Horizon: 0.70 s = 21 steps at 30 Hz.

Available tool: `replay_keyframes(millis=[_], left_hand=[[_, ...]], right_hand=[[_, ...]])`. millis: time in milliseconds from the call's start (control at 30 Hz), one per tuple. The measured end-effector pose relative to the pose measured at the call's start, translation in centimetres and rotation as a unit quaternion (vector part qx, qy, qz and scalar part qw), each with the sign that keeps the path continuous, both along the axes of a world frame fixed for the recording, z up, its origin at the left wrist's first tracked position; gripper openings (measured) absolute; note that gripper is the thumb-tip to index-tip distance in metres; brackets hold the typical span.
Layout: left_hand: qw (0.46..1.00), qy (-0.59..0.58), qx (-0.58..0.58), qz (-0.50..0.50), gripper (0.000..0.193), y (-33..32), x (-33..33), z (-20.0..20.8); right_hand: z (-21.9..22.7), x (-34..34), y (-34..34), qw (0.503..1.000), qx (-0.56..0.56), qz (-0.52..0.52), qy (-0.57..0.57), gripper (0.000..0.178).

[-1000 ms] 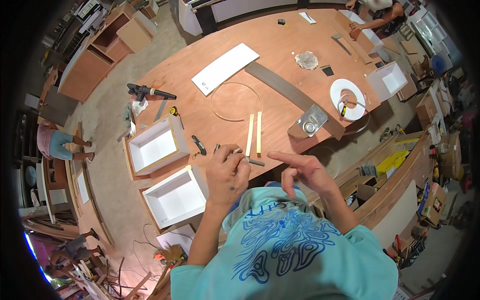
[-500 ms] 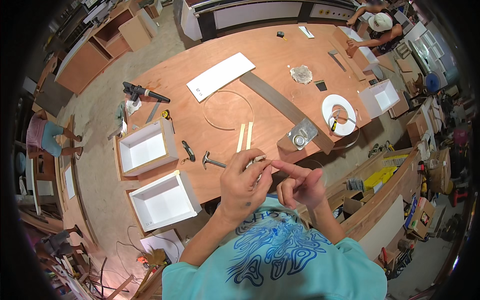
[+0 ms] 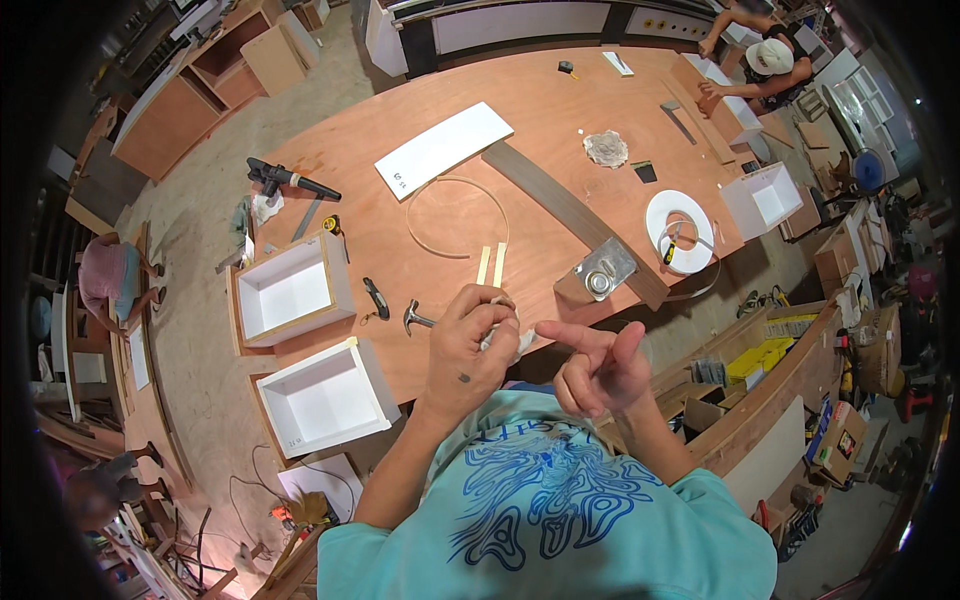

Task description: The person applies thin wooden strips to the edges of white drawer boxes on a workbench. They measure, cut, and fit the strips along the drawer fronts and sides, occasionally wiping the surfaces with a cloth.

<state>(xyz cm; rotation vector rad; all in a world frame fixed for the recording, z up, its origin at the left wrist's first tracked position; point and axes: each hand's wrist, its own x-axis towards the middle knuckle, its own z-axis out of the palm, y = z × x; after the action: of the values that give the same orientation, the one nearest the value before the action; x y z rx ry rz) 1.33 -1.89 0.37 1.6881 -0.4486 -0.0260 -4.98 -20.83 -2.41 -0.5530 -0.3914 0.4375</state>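
Note:
My left hand (image 3: pixel 463 350) is closed round a crumpled whitish rag (image 3: pixel 525 342), whose edges poke out past the fingers. To its right, a small gap away, my right hand (image 3: pixel 598 368) has its index finger stretched toward the rag and the thumb raised; the other fingers curl in, and nothing shows in them. Just beyond my left hand lie two pale narrow strips (image 3: pixel 491 265) on the wooden worktable (image 3: pixel 370 140). A hammer (image 3: pixel 413 318) lies left of that hand, partly hidden by it. A rectangular metal can (image 3: pixel 610 268) stands beyond my right hand.
Two white-lined drawer boxes (image 3: pixel 328 398) sit at the table's left. Around the top lie a utility knife (image 3: pixel 376 299), a blower (image 3: pixel 290 180), a white board (image 3: pixel 445 150), a brown plank (image 3: pixel 570 215) and a roll of edging (image 3: pixel 655 215). A co-worker (image 3: pixel 775 70) handles a box at far right.
My hands have drawn apart: the right fingertip touched the left fingers at the rag and now stands clear. My left hand has shifted slightly left.

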Motion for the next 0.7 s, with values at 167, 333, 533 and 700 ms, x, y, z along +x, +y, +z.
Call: replay_keyframes(millis=[167, 333, 533, 700], left_hand=[[0.999, 0.045, -0.016, -0.017, 0.008, 0.2, -0.8, 1.3], [0.993, 0.09, -0.071, -0.015, 0.008, 0.0, -1.7, 2.2], [0.996, 0.065, -0.047, -0.035, 0.012, 0.2, -1.5, 1.6], [0.991, -0.102, 0.074, -0.045, 0.015, 3.1, -1.7, 1.1]], right_hand=[[-0.5, 0.2, 0.7, 0.998, 0.068, 0.01, -0.004, 0.092], [-0.5, 0.3, 0.8, 0.996, 0.087, 0.022, -0.014, 0.092], [-0.4, 0.4, 0.0, 1.0, -0.012, 0.009, -0.023, 0.092], [1.6, -0.4, 1.0, 0.968, -0.245, -0.036, -0.045, 0.089]])
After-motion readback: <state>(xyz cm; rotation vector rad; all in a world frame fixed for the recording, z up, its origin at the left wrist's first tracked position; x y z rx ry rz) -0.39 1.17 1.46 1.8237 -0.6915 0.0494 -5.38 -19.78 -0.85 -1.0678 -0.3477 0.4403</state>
